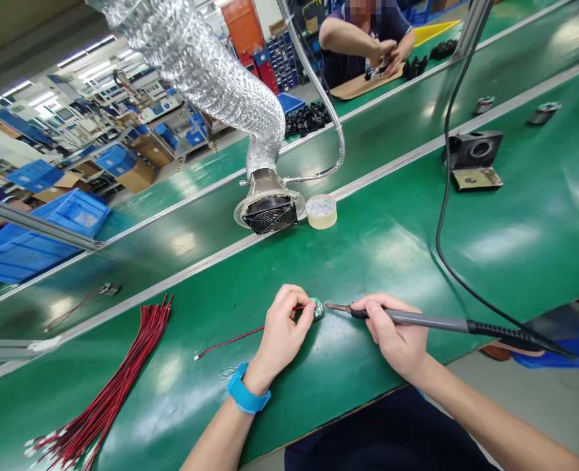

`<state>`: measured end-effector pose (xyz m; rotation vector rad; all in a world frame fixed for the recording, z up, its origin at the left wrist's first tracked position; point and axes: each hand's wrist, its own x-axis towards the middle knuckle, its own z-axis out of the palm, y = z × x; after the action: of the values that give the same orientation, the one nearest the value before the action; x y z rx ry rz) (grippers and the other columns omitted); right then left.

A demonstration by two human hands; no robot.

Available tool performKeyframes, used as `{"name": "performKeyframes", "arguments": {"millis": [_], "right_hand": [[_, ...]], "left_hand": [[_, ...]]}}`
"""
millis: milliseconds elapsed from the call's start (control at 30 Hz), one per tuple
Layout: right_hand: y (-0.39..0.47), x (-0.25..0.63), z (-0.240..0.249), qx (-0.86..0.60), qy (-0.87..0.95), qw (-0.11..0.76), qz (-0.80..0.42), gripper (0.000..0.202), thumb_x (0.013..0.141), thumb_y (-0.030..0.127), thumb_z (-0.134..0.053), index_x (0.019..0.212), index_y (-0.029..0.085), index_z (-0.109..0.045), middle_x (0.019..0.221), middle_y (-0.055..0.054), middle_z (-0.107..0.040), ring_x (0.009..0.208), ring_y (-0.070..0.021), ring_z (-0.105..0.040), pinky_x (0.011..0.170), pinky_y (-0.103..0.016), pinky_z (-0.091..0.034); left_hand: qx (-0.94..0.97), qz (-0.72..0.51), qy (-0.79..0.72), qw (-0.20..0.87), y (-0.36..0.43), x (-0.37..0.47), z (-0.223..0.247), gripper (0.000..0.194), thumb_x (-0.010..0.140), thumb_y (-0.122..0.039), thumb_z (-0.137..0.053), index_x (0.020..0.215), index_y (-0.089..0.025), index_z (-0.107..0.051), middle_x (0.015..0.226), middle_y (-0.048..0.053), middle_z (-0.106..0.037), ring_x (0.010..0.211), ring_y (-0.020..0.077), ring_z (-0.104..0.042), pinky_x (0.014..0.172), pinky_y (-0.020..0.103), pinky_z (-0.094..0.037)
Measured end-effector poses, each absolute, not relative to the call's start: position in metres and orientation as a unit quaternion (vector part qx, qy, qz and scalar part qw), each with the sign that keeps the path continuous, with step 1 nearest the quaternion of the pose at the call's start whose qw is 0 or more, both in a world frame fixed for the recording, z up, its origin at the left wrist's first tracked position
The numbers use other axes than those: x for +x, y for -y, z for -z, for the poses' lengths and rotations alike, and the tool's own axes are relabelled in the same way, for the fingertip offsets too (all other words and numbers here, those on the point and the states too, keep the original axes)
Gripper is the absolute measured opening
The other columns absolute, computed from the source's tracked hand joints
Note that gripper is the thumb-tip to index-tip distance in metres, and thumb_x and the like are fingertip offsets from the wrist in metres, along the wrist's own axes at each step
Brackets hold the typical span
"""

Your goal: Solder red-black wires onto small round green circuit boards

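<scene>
My left hand (285, 325), with a blue band (248, 390) round its wrist, pinches a thin red wire (235, 338) against a small round part with a green circuit board (317, 307) on top. The wire trails left over the green mat to a white connector. In my right hand (398, 332) is a soldering iron (424, 318), gripped like a pen. Its tip points left and lies close to the board's right edge; whether they touch I cannot tell. A bundle of red and black wires (117, 379) with white connectors lies at the left.
Above the bench (368, 261) hangs a foil duct (220, 85) ending in a fan grille (272, 216). Beside it stands a tape roll (321, 211). A soldering iron stand (475, 160) and the iron's black cable (441, 222) are at the right. Across the bench a person (368, 46) works.
</scene>
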<state>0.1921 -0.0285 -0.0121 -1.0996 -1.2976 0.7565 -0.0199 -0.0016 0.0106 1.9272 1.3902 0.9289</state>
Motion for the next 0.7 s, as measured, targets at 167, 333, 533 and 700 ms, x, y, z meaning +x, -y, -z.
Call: {"name": "performKeyframes", "arguments": {"millis": [167,333,533,700], "right_hand": [[0.0246,0.1902,0.0126,-0.457,0.565,0.591,-0.349,0.032,0.106,0.037,-0.054,0.088,0.024,-0.076,0.048,0.004,-0.051,0.055,-0.0177,-0.065,0.057,-0.029,-0.056],[0.0232,0.1894,0.0142,-0.446,0.563,0.591,-0.366,0.031,0.106,0.037,-0.054,0.089,0.023,-0.076,0.05,0.004,-0.052,0.056,-0.017,-0.065,0.059,-0.029,-0.056],[0.0233,0.1886,0.0129,-0.448,0.544,0.59,-0.394,0.032,0.106,0.038,-0.053,0.089,0.021,-0.076,0.046,0.005,-0.048,0.047,-0.0141,-0.056,0.054,-0.027,-0.051],[0.0228,0.188,0.0123,-0.439,0.548,0.587,-0.402,0.031,0.106,0.036,-0.054,0.09,0.021,-0.075,0.045,0.007,-0.046,0.041,-0.0117,-0.048,0.05,-0.026,-0.047]], "left_hand": [[0.736,-0.325,-0.521,0.285,0.001,-0.0219,-0.0127,0.02,0.103,-0.028,-0.06,0.085,-0.02,-0.063,0.097,0.005,-0.062,0.085,0.0162,-0.059,0.074,0.029,-0.045],[0.745,-0.315,-0.518,0.278,0.0002,-0.0224,-0.0136,0.02,0.104,-0.028,-0.061,0.085,-0.02,-0.062,0.097,0.005,-0.061,0.085,0.0157,-0.058,0.076,0.028,-0.045],[0.754,-0.309,-0.511,0.274,-0.0005,-0.0223,-0.0157,0.019,0.104,-0.026,-0.061,0.086,-0.019,-0.062,0.097,0.004,-0.06,0.085,0.0146,-0.058,0.075,0.028,-0.044],[0.76,-0.305,-0.506,0.271,-0.0011,-0.0224,-0.0181,0.018,0.104,-0.024,-0.061,0.086,-0.019,-0.062,0.096,0.003,-0.06,0.085,0.0138,-0.057,0.074,0.027,-0.043]]}}
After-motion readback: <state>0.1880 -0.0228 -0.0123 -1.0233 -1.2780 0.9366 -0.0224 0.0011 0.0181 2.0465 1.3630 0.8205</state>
